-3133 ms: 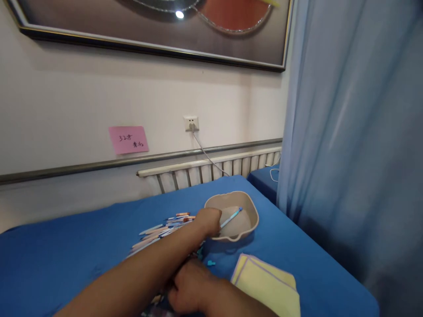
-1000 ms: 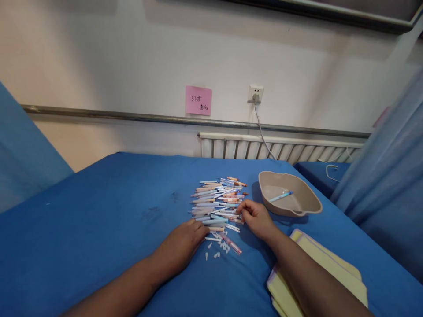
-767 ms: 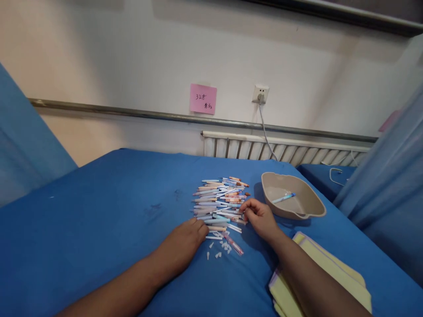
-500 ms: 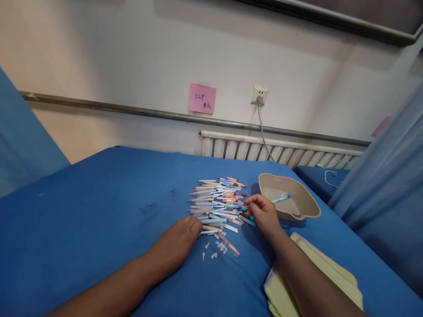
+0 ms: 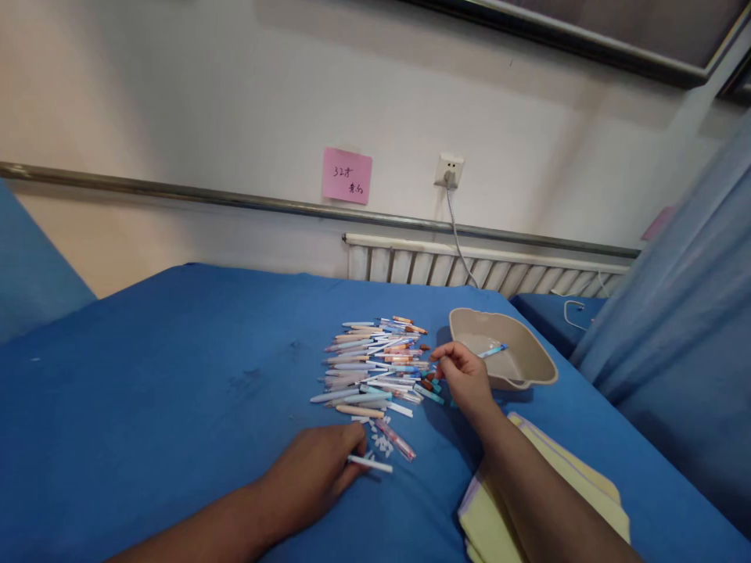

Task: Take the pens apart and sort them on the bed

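Observation:
My left hand (image 5: pixel 320 469) is closed on a white pen refill (image 5: pixel 371 464), which points right, low over the blue cloth. Just above it lies a wide pile of pen parts (image 5: pixel 352 366): pale blue, grey and peach barrels, white refills and coloured pieces. Small white cone-shaped tips (image 5: pixel 382 444) are scattered near my left fingers, beside a pink clear pen barrel (image 5: pixel 396 439). At the pile's right end, my right hand (image 5: pixel 466 379) has thumb and forefinger pinched together; whatever is between them is too small to make out. Brown and teal small parts (image 5: pixel 432 383) lie by its fingertips.
A beige basin (image 5: pixel 537 352) stands right of the pile with a blue pen (image 5: pixel 491 351) in it. A folded yellow towel (image 5: pixel 563 469) lies under my right forearm. Behind the blue-covered table (image 5: pixel 176 352) are a radiator (image 5: pixel 411 266) and a wall; a blue curtain hangs right.
My left hand has moved down from the pile's lower left edge and now has a white pen refill in it. The right hand stays pinched at the pile's right end. The view has shifted slightly.

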Tool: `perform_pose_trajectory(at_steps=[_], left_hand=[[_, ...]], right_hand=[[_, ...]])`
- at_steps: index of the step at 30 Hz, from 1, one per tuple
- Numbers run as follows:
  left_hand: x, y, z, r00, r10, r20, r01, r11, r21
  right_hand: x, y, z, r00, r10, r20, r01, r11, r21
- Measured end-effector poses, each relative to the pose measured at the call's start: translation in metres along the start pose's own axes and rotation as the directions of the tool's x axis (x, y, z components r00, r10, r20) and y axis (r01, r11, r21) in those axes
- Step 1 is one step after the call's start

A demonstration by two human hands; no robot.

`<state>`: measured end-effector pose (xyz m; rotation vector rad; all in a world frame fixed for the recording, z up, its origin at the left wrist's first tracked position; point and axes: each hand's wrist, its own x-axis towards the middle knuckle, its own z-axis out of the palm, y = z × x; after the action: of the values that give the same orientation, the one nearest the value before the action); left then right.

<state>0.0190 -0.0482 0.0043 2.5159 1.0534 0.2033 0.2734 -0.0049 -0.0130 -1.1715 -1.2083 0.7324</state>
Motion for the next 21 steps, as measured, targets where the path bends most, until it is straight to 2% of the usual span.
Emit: perform_pose_trajectory(at_steps=[3,5,9,12,16,18,21], left_hand=[[0.015,-0.009,0.001,0.996,-0.052,-0.071,0.056,0.997,0.048],[0.021,-0.013,0.000,0.992,-0.073,-0.104,0.079,0.995,0.055],[0.021,-0.014,-0.005,0.983,-0.136,-0.122,0.134,0.991,-0.027],[0.018,-0.012,-0.011,0.972,-0.176,-0.157,0.155,0.978,-0.137],[0.016,-0.008,-0.020,0.978,-0.140,-0.152,0.095,0.958,-0.272],[0.015,-0.009,-0.022,0.982,-0.115,-0.148,0.063,0.946,-0.318],[0.015,-0.013,-0.019,0.977,-0.142,-0.159,0.077,0.931,-0.357]], right_hand=[[-0.001,0.002,0.001,0.999,-0.004,0.052,0.008,0.997,-0.076],[-0.003,0.002,0.000,0.994,-0.026,0.108,0.046,0.980,-0.194],[-0.007,-0.007,-0.006,0.965,-0.113,0.237,0.220,0.839,-0.498],[-0.007,-0.013,-0.011,0.952,-0.085,0.294,0.255,0.750,-0.610],[-0.009,-0.013,-0.010,0.941,-0.057,0.333,0.263,0.743,-0.616],[-0.013,-0.013,-0.005,0.919,-0.060,0.389,0.295,0.759,-0.581],[-0.019,-0.013,0.004,0.876,-0.067,0.477,0.340,0.786,-0.516]])
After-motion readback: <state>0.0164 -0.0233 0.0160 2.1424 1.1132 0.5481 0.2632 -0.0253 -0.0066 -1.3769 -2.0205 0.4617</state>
